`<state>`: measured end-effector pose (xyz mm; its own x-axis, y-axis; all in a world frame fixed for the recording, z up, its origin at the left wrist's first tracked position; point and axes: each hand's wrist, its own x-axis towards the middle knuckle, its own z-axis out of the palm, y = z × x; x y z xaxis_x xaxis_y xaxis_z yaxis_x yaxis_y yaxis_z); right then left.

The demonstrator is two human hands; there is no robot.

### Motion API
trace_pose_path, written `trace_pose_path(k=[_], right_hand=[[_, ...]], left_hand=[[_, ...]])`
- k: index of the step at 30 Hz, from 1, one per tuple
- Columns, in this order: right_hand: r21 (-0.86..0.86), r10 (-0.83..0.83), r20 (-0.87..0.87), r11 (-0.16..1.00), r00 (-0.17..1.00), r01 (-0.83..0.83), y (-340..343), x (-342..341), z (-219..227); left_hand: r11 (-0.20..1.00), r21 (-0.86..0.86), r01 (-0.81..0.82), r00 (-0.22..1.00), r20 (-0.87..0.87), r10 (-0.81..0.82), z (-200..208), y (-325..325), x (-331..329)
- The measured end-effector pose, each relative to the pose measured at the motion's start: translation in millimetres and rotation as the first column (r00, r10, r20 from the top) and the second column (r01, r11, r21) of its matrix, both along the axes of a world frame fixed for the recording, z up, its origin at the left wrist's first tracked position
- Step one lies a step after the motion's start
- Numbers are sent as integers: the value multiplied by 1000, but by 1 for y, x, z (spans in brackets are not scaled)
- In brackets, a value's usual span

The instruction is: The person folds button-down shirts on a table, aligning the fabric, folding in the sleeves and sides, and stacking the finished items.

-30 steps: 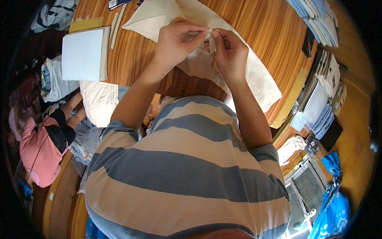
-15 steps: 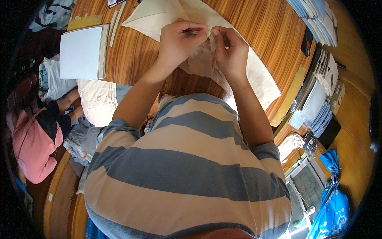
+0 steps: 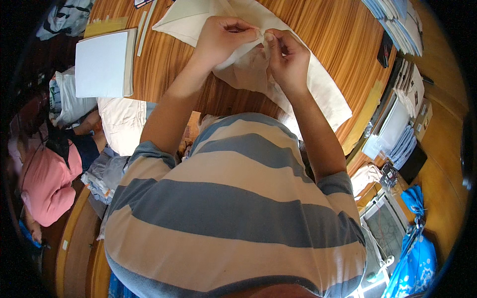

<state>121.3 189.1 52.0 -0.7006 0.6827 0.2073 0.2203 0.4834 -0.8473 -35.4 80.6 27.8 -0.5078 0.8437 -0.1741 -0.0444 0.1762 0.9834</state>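
Observation:
A cream-white cloth (image 3: 325, 97) lies spread over the wood-grain table (image 3: 164, 74), with one part hanging down at the near edge. My left hand (image 3: 223, 42) pinches a gathered bit of it between thumb and fingers. Right beside it, my right hand (image 3: 290, 62) pinches the same bit, so the fingertips of both hands nearly meet. A loose fold of the cloth hangs below the pinch, between the two wrists. Anything small inside the fingertips is hidden.
A white stack of sheets (image 3: 102, 64) and pale strips (image 3: 143, 34) lie on the left. Folded clothes (image 3: 397, 25) and a dark object (image 3: 383, 52) are at the right. A person in pink (image 3: 54, 181) sits at left; a blue bundle (image 3: 415, 258) stands lower right.
Both hands have shifted slightly, still pinching the cloth. A fold now stretches from the pinch toward my left wrist. The person in pink has moved, with a hand lower down.

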Motion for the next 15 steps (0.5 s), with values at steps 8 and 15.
trace_pose_path(k=[8,15], right_hand=[[-107,-53,45,993,998,57,6,-3,-1],[-335,-125,-32,936,992,107,-10,-7,0]], left_hand=[[991,135,-18,999,-31,23,4,1,6],[971,204,-122,992,42,116,-5,4,14]])
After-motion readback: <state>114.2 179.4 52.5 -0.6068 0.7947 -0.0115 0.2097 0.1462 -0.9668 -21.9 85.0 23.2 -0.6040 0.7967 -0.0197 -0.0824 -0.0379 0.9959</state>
